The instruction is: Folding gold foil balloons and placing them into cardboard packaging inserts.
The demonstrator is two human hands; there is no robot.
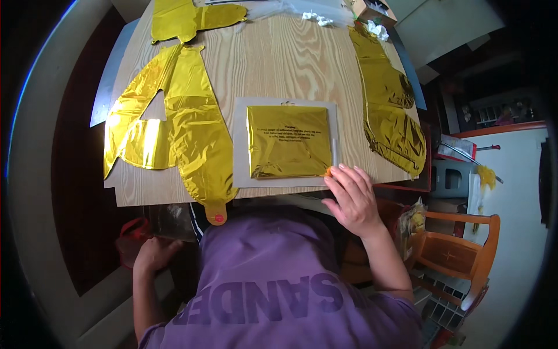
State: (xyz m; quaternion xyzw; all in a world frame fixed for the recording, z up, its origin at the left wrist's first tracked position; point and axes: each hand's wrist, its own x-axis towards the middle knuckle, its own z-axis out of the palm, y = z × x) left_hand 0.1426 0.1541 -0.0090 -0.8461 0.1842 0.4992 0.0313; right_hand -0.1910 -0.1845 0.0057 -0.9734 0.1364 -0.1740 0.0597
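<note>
A flat package with folded gold foil under clear film and a white backing lies near the table's front edge. My right hand rests at its lower right corner, fingers stretched out and thumb apart. A small orange thing shows at the fingertips; its kind is unclear. My left hand hangs below the table edge at the left, beside a red bag-like thing; its fingers are mostly hidden. Left of the package lies a flat gold foil balloon with a triangular hole, its tail hanging over the edge.
Another gold foil balloon lies at the far left, and one more along the right edge. Clear plastic film, crumpled white pieces and a small box are at the back. A wooden chair stands at the right.
</note>
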